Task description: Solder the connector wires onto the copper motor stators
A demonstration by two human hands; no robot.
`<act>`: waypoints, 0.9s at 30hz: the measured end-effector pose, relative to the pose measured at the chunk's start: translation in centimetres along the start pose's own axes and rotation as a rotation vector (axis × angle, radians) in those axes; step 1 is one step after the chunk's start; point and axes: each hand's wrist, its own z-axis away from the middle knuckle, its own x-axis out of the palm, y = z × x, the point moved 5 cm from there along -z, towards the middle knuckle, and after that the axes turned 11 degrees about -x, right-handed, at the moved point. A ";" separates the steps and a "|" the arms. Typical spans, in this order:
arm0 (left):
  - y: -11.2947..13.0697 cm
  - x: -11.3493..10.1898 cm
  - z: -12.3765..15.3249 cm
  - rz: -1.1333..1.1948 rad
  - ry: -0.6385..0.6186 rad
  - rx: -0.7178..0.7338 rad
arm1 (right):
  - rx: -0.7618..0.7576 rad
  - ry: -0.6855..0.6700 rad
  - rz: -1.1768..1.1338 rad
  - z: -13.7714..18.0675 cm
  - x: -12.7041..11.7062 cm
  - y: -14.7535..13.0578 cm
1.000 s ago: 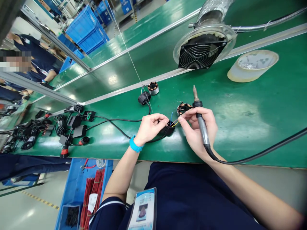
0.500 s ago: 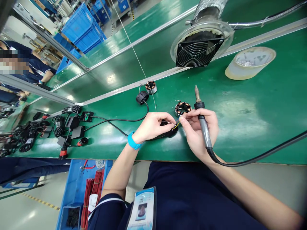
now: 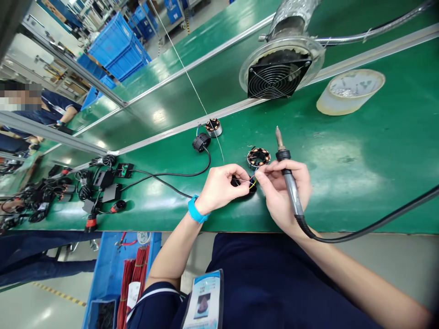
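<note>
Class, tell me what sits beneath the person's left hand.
Parts of a black housing and a yellow wire show past the left hand. The hand covers the rest of the housing, hiding its outline.

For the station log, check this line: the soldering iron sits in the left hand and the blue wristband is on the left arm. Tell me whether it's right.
Not quite: the head view shows the soldering iron in the right hand, not the left hand. The blue wristband is on the left arm, as stated.
</note>
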 end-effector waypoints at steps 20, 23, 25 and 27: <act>-0.8 -0.2 1.1 -0.044 0.097 0.091 | 0.084 0.031 -0.021 0.3 -0.5 -0.1; 0.2 -0.2 1.1 -0.076 0.099 0.128 | 0.083 0.028 -0.058 0.1 -0.3 -0.4; 0.7 0.0 1.1 -0.090 0.088 0.146 | 0.081 0.019 -0.085 0.1 -0.1 -0.7; 1.2 0.1 1.1 -0.098 0.088 0.171 | 0.074 0.014 -0.101 -0.1 0.1 -0.9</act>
